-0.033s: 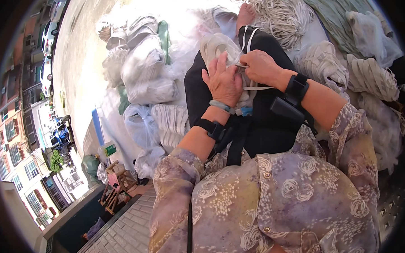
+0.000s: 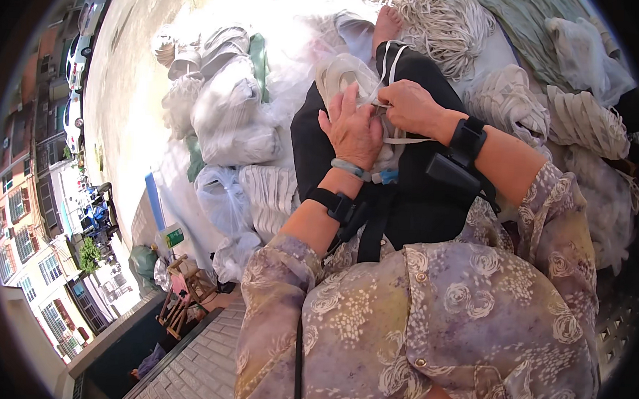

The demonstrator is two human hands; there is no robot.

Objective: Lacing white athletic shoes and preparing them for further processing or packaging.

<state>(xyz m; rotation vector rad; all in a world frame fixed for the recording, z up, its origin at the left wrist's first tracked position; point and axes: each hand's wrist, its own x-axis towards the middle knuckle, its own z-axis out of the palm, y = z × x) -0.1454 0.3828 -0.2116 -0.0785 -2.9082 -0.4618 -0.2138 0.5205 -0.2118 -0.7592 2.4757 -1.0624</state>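
my left hand (image 2: 358, 133) lies loosely spread over the coiled, off-white, fabric-looking bundle (image 2: 334, 72) on the black fabric-covered lap (image 2: 426, 208); my right hand (image 2: 415, 107), above that lap, seems to pinch a narrow white flat strap (image 2: 393, 66): best hold the bundle steady, the strap untwisted

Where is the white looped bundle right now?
In the head view, the white bundle is above centre, over the black-clothed legs, beside the left hand.

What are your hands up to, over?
Left hand spread on white bundle. Right hand curled, seemingly gripping white strip. Bundle on lap. Nothing seen blocking hands, over.
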